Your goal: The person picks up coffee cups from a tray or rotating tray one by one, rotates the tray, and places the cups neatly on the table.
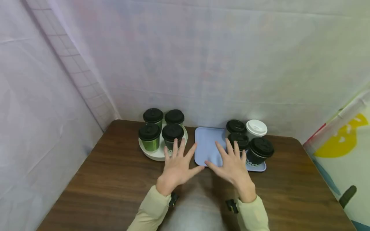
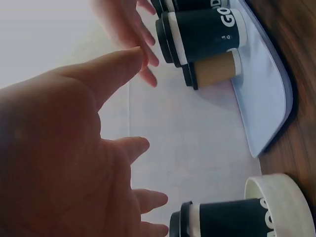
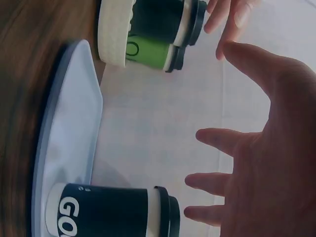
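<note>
My left hand is held out with its fingers spread, holding nothing, in front of a round white tray. Lidded paper cups stand on that tray, among them a green cup with a black lid; my fingertips overlap a dark cup at the front right. My right hand, also spread and holding nothing, hovers before a blue rectangular tray. On the right half of that tray are several lidded cups, including a dark cup and one with a white lid. The two thumbs nearly meet.
Everything stands on a dark wooden table, both trays near its back edge. White cloth hangs behind and along the left side. A printed panel with a yellow shape borders the right. Black wrist straps show at my cuffs.
</note>
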{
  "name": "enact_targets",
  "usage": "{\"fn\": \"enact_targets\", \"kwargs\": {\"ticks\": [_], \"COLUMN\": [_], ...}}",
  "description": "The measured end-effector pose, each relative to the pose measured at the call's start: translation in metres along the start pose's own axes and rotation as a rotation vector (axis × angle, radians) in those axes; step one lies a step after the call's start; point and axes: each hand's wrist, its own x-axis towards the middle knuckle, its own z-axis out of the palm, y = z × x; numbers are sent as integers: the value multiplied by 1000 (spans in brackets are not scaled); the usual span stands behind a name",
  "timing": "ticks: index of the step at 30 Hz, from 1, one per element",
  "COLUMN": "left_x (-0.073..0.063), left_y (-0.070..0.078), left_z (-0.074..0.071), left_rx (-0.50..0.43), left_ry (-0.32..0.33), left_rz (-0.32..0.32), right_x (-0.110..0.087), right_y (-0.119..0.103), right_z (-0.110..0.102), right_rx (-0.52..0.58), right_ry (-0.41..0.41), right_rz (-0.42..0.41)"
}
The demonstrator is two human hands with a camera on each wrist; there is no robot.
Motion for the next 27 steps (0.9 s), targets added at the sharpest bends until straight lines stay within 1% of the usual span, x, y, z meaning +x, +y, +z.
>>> {"fn": "enact_targets", "kwargs": {"ticks": [3, 5, 7, 10, 14, 17, 20, 22, 24, 27], "left_x": [2, 3, 4, 8, 17, 24, 31, 35, 37, 40], "left_y": [1, 1, 0, -1, -2, -2, -2, 0, 3, 9], "left_z": [2, 6, 11, 22, 37, 47, 58, 65, 71, 76], "left_rx": [-15, -33, -47, -70, -79, -83, -80, -79, -65, -39], "left_ry": [-14, -35, -60, -94, -116, -130, -149, -168, -193, -217], "left_rz": [19, 30, 41, 54, 55, 47, 47, 52, 65, 95], "right_x": [1, 1, 0, 1, 9, 18, 22, 22, 21, 18], "right_y": [9, 20, 35, 62, 96, 114, 125, 130, 134, 138], "right_z": [-10, -17, -24, -30, -32, -29, -25, -23, -21, -19], "right_rx": [16, 25, 29, 10, -13, 10, 61, 90, 105, 109], "right_ry": [39, 81, 120, 149, 118, 71, 23, 11, 16, 53], "right_rz": [7, 13, 28, 59, 107, 128, 148, 162, 173, 185]}}
